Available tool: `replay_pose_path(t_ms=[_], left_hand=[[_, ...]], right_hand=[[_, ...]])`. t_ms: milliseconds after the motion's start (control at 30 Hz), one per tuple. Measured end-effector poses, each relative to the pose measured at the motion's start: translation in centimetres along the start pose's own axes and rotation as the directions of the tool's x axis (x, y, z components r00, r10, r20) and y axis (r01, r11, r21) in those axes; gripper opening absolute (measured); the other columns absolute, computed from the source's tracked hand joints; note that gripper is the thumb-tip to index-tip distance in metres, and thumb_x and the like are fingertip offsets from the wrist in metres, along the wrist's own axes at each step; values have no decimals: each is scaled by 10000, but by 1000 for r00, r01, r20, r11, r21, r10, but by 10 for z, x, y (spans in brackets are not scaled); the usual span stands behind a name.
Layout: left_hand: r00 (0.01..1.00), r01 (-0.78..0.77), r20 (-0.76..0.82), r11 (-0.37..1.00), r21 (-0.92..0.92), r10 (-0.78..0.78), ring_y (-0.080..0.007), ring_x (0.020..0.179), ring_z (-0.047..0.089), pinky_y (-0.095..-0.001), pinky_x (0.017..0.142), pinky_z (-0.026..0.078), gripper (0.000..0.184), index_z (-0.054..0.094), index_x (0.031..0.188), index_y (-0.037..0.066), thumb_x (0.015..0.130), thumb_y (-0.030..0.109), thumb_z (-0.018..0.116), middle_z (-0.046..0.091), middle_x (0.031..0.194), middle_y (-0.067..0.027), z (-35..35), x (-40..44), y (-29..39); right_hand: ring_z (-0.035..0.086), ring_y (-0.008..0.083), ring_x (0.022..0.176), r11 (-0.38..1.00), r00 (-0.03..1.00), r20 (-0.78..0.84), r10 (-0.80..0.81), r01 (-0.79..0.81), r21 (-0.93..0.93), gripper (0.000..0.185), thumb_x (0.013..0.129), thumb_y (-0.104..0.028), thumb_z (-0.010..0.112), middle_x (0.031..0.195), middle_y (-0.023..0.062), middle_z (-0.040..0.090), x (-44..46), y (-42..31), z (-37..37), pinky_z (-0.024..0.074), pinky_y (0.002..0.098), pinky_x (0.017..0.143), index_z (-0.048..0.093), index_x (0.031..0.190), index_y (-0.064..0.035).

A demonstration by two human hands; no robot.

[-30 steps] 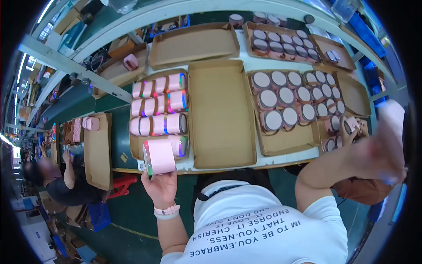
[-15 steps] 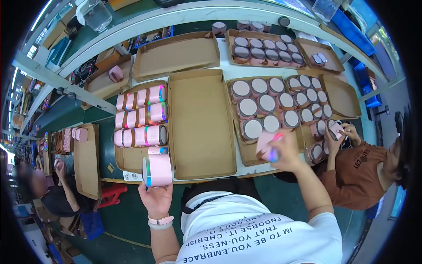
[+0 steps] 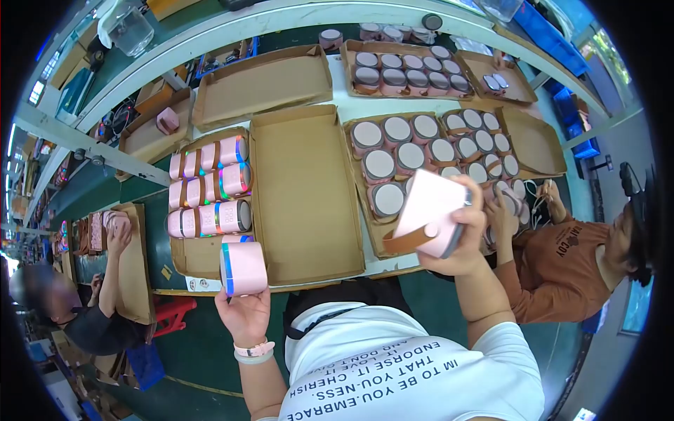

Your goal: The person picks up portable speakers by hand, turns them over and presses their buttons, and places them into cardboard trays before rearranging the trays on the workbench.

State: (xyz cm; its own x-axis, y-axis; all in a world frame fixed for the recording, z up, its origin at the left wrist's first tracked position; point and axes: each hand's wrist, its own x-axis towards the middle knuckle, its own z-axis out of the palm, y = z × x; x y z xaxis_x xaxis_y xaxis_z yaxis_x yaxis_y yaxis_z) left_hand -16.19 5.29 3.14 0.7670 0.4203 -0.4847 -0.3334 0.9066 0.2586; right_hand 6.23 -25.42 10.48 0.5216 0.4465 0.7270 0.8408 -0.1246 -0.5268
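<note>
My left hand [image 3: 244,314] holds a pink speaker [image 3: 244,269] with a lit, coloured ring at its left end, just off the table's front edge. My right hand [image 3: 467,235] grips another pink speaker [image 3: 430,210], tilted, with a brown strap hanging from it. This one is raised over the front of a cardboard tray [image 3: 382,228] of upright speakers with pale round tops. At the left, a cardboard tray [image 3: 196,264] holds rows of pink speakers lying on their sides, several with glowing rings. Between these trays lies a bare cardboard tray [image 3: 305,189].
A person in a brown top [image 3: 562,270] works at the right, hands among upright speakers. Another person in black [image 3: 95,330] handles a pink item at the left. More trays [image 3: 263,88] stand at the back under a metal frame [image 3: 232,36]. A red stool [image 3: 174,316] stands at left.
My right hand has come in from the far right and now holds its speaker higher and closer to the camera. My left hand still holds its speaker. The view has shifted rightward.
</note>
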Motion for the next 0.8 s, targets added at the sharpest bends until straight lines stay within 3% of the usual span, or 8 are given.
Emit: replay_pose_path(t_ms=[133,300,367,433,467,567,633,800], left_hand=[[998,-19,-63,1000,-14,18,-285,1041,553,-463,915,454,414,487,1162,7,826,240,549,559,1157,-136,1,-7,5],[997,28,-66,996,-80,-33,-282,1016,567,-461,908,458,369,519,1129,23,829,236,542,584,1121,-113,-10,-2,3],[998,42,-33,995,-94,-45,-280,1004,573,-459,905,460,352,531,1114,29,830,236,540,594,1103,-103,-4,-3,1],[998,29,-51,998,52,-26,-266,963,586,-453,898,461,321,546,1088,43,833,237,535,609,1059,-84,7,-3,3],[999,31,-16,998,51,-30,-259,986,579,-454,881,470,343,538,1104,46,831,253,539,597,1084,-92,8,-4,5],[996,26,-85,999,24,-24,-264,1034,563,-456,876,476,380,524,1141,50,827,264,541,579,1131,-104,-2,-2,10],[997,34,-77,999,17,-33,-270,1080,544,-459,892,471,405,510,1165,49,823,263,538,562,1166,-113,-12,0,8],[996,42,-84,999,13,-41,-272,1052,560,-456,883,482,384,524,1150,58,817,249,527,578,1142,-103,-7,3,0]], right_hand=[[491,300,1104,972,665,-745,-39,-149,-183,704,682,-148,730,1203,115,465,25,-22,-53,392,453,983,356,1275,-94],[527,241,1047,987,407,-899,-161,84,-139,437,794,-192,646,1139,104,526,57,-43,-66,428,433,927,472,1168,-45],[533,244,1038,748,639,-768,-48,-486,-451,358,853,-211,577,1130,116,540,-3,-12,-46,429,394,929,489,1146,-27],[536,223,1034,751,979,100,-176,199,-629,321,903,-185,506,1148,107,534,17,-61,-25,413,339,951,461,1169,-11],[536,223,1034,755,978,105,-179,205,-622,321,903,-185,506,1148,107,534,30,-66,-33,413,339,951,461,1169,-11],[534,201,1048,880,197,-927,-319,-301,-367,480,930,-351,450,1109,111,548,57,-69,-75,430,297,927,394,1271,-18],[574,318,865,870,626,-605,-492,361,-335,462,826,-223,508,982,215,556,77,-89,-109,507,384,806,390,1171,60],[570,196,922,556,629,-563,-536,-239,-796,449,911,-409,459,1025,109,572,50,-86,-71,488,302,765,467,1156,-34]])
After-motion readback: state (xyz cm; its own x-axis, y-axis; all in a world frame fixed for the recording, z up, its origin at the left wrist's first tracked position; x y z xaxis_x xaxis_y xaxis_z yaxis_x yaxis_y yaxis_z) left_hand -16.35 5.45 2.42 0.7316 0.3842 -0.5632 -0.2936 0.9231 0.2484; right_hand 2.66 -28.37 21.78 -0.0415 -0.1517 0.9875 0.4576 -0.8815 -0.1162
